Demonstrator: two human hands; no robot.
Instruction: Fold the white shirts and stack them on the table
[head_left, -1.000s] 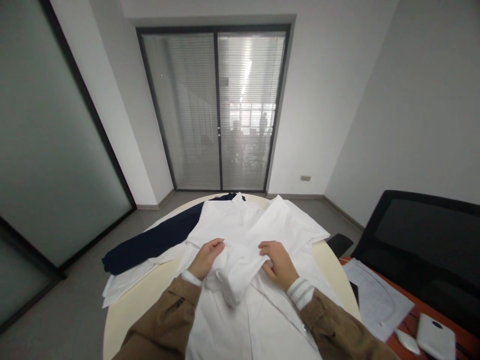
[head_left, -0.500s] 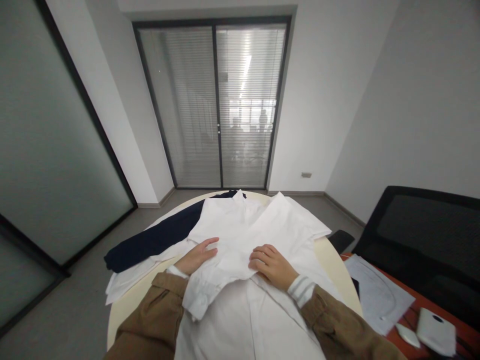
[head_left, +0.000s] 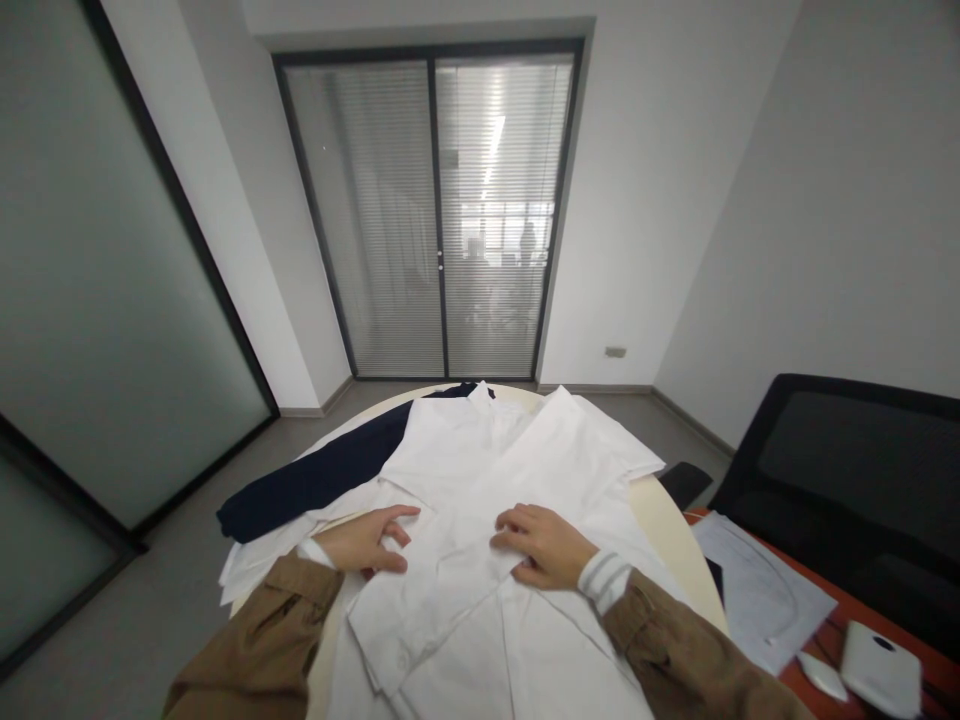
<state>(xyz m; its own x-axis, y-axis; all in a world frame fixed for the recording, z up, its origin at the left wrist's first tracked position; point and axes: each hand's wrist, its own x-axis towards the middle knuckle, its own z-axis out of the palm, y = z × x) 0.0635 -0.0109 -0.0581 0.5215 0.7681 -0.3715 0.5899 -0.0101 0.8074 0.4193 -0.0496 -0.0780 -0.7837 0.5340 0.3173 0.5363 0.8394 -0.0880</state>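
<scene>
A white shirt [head_left: 555,460] lies spread on a round cream table, with one sleeve folded across its front. That sleeve's cuff [head_left: 390,640] points toward the lower left and a button shows on it. At the left side of the folded sleeve is my left hand [head_left: 367,540], its thumb and fingers spread apart and nothing held. My right hand [head_left: 544,545] rests on the shirt near its middle, fingers bent and the thumb away from them, with no cloth visibly gripped.
A dark navy garment [head_left: 315,480] lies along the left of the round table [head_left: 671,535], over more white cloth. At right, an orange-red surface [head_left: 795,690] carries papers [head_left: 757,590], a white mouse [head_left: 823,677] and a white device [head_left: 881,668]. A black mesh chair [head_left: 855,480] stands behind it.
My left hand has moved left and slightly down, with its fingers wider apart. The folded sleeve now lies flatter, its cuff lower and further left. My right hand has shifted slightly and its fingers have loosened.
</scene>
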